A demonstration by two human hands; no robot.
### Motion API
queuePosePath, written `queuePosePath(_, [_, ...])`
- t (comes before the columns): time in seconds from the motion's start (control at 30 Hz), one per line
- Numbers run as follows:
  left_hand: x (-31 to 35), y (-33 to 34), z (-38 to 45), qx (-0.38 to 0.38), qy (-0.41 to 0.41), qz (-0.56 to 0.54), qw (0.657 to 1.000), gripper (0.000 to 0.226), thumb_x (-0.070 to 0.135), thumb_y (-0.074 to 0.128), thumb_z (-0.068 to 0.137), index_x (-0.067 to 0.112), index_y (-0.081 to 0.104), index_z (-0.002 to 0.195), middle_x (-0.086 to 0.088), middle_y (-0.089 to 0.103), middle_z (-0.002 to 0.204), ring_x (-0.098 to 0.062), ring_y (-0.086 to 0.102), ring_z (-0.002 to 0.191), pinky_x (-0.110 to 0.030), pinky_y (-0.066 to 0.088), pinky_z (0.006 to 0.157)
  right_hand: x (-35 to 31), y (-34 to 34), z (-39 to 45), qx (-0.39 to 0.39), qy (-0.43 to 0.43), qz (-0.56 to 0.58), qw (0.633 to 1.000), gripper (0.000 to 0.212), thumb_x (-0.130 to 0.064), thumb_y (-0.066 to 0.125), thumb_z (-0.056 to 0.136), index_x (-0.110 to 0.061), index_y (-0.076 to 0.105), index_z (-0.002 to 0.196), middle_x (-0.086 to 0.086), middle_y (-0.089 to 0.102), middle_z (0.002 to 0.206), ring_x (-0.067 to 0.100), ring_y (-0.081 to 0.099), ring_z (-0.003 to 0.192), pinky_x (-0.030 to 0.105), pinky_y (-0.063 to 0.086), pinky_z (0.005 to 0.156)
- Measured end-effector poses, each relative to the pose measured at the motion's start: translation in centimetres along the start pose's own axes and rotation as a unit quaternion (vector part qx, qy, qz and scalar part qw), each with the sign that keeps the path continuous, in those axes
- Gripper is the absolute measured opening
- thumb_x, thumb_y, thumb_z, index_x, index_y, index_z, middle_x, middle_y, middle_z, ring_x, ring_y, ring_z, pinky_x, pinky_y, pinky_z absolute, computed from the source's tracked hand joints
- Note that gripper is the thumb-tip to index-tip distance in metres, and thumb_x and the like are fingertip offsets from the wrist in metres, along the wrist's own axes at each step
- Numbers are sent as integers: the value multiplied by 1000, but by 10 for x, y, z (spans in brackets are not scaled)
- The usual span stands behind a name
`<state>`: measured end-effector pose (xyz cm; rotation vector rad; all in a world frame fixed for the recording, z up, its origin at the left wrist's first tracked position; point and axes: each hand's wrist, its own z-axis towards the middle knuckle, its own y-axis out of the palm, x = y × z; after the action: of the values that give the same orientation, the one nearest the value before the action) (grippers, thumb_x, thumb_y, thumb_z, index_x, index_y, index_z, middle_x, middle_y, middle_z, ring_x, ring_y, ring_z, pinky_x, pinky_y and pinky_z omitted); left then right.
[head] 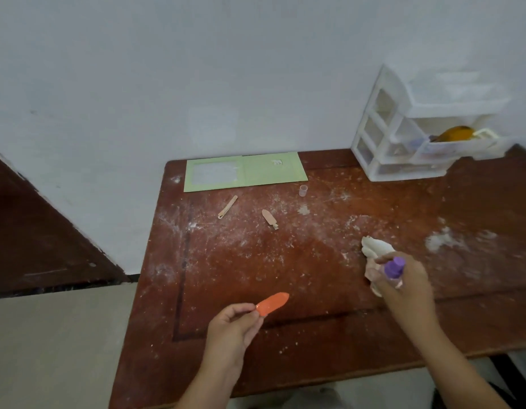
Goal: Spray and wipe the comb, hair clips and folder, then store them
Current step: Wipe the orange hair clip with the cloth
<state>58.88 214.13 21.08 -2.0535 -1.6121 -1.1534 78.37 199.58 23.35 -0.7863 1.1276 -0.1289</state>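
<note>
Altogether, 3 hair clips showed on the dusty red-brown bench (314, 261): 1 orange clip (273, 303) held up near the front, and 2 beige ones lying flat farther back, the slim beige clip (227, 207) to the left and the broader beige clip (269, 219) to its right, well apart from each other. 1 green folder (245, 175) lay open at the far edge against the wall, and 1 small clear cap (303, 191) stood just near its right corner. 1 white drawer unit (382, 134) sat at the far right, its middle drawer pulled out with 1 amber object (458, 133) inside; whether that was the comb could not be told.

The left hand (235, 326) pinched the orange clip by its near end between thumb and curled fingers, the clip pointing right and away. The right hand (403, 281) was clenched around 1 spray bottle (394, 268) with a purple top, and 1 white cloth (375, 249) bunched against the same grip, its far end resting on the bench.
</note>
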Motion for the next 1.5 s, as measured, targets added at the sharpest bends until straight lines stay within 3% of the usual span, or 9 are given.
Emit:
queuePosePath(0.13, [-7, 35, 7, -3, -25, 10, 1000, 19, -15, 47, 84, -1, 54, 74, -15, 57, 80, -20, 57, 74, -21, 55, 71, 47, -33, 31, 112, 93, -36, 989, 17, -4, 68, 77, -5, 53, 84, 12, 52, 78, 33, 51, 85, 34, 35, 70])
queuePosePath(0.3, [-12, 73, 9, 9, -24, 30, 999, 16, -12, 49, 85, 0, 56, 76, -15, 58, 82, -18, 59, 75, -26, 51, 78, 88, -47, 52, 120, 131, -61, 982, 16, -3, 67, 78, 1, 52, 82, 22, 52, 82, 38, 52, 85, 29, 29, 69])
queuePosePath(0.53, [-17, 108, 10, 3, -40, 51, 998, 13, -10, 54, 82, 0, 58, 76, -12, 59, 75, -18, 59, 71, -16, 55, 56, 93, -57, 54, 112, 164, 1, 980, 35, -4, 69, 77, 0, 51, 106, 14, 52, 96, 29, 51, 95, 27, 35, 78])
queuePosePath(0.67, [-20, 126, 8, -5, -59, 25, 998, 14, -13, 51, 83, -1, 56, 75, -16, 61, 80, -19, 61, 75, -14, 54, 58, 94, -55, 36, 226, -28, -58, 972, 38, -15, 64, 80, 1, 49, 111, 28, 54, 106, 28, 45, 105, 36, 36, 92])
queuePosePath(0.77, [-22, 135, 7, -3, -67, 31, 997, 12, -11, 52, 83, -2, 57, 78, -17, 62, 82, -19, 62, 75, -18, 56, 59, 88, -26, 30, 126, -187, -91, 970, 30, -29, 56, 78, -8, 49, 98, 22, 61, 94, 23, 46, 95, 28, 38, 89])
queuePosePath(0.93, [-22, 144, 1, 5, -38, 47, 998, 9, -9, 56, 81, -2, 59, 76, -14, 64, 73, -17, 63, 69, -12, 55, 53, 107, 27, 54, -84, -75, -188, 976, 53, -16, 87, 47, -6, 61, 91, 17, 62, 85, 37, 60, 73, 37, 49, 60])
queuePosePath(1.07, [-19, 144, 1, 29, -14, 34, 999, 12, -9, 57, 81, -1, 61, 72, -7, 68, 56, -12, 67, 56, -12, 54, 50, 89, 20, 57, -42, -40, -11, 998, 29, -9, 59, 65, 2, 69, 91, 15, 66, 86, 32, 62, 82, 28, 38, 71])
queuePosePath(1.27, [-23, 152, -7, 6, 95, 84, 992, 25, -13, 57, 79, 4, 59, 60, -5, 64, 55, -14, 62, 56, -19, 53, 56, 53, 3, 42, -139, -290, 82, 943, 23, -26, 53, 77, -22, 56, 100, -6, 54, 106, 8, 43, 103, 9, 25, 99])
queuePosePath(1.5, [-21, 159, -21, -51, 171, 145, 973, 41, -14, 60, 75, 15, 67, 47, 0, 68, 54, -11, 65, 60, -21, 53, 64, 52, -18, 54, -216, -249, 110, 938, 21, -27, 47, 78, -21, 56, 96, -10, 48, 92, -5, 43, 83, 1, 33, 77])
